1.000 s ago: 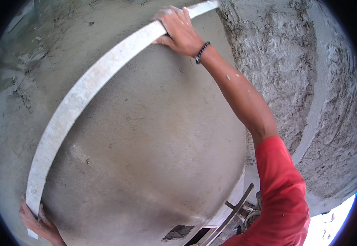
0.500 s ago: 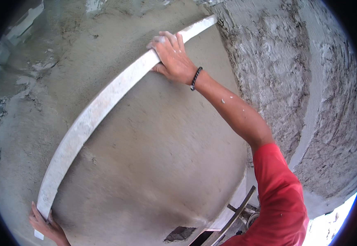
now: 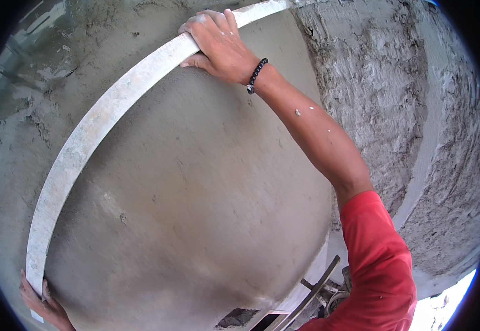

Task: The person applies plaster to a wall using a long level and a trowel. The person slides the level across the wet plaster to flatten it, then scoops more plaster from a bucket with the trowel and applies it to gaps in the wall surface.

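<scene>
A long, whitish plastering straightedge point(image 3: 83, 138), smeared with plaster, runs diagonally over a grey plastered wall point(image 3: 196, 182). It looks bowed in this wide view. My right hand point(image 3: 223, 49) is closed over its upper part, fingers over the far edge and thumb under the near one. Mortar marks the fingers, and a dark beaded bracelet sits at the wrist. At the lower left, my left hand point(image 3: 47, 309) grips the bar near its bottom end, thumb on one side and fingers on the other. The upper tip meets the border of the rough mortar.
Rough mortar point(image 3: 367, 94) covers the right side, crossed by a smoother vertical strip point(image 3: 428, 127). Low down are a dark rectangular recess point(image 3: 237, 318) in the wall and a narrow bar point(image 3: 320, 284) beside my red sleeve. Shiny sheeting point(image 3: 38, 22) hangs at the upper left.
The straightedge has slid up and left across the wall with both hands still on it. My right hand is higher, my left hand farther left and slightly lower.
</scene>
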A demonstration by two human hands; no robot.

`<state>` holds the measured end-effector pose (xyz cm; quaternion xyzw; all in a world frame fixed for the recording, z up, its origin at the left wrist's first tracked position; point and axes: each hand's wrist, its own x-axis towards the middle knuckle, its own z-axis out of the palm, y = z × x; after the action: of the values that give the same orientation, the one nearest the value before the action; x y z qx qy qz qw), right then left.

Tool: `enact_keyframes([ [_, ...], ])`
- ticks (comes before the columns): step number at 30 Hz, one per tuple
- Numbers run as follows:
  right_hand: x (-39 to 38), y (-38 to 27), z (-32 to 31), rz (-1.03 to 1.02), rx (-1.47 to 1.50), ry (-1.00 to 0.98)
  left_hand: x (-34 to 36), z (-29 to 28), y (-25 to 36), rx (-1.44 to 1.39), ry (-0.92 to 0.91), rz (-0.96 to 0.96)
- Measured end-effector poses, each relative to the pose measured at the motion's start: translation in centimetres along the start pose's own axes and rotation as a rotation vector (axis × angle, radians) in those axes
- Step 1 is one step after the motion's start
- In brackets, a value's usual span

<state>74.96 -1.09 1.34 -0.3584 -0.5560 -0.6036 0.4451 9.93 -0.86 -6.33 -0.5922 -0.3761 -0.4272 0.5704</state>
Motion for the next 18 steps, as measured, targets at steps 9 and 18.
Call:
enact_keyframes([
  [9, -2.4, -4.0, -0.8, 0.142, -0.029, -0.211, -2.4, -1.1, -1.2, -0.007, -0.207, -0.061],
  [18, -11.5, -15.6, -2.7, 0.143, 0.018, -0.331, -14.0, -2.7, -6.2, -0.058, -0.262, 0.009],
])
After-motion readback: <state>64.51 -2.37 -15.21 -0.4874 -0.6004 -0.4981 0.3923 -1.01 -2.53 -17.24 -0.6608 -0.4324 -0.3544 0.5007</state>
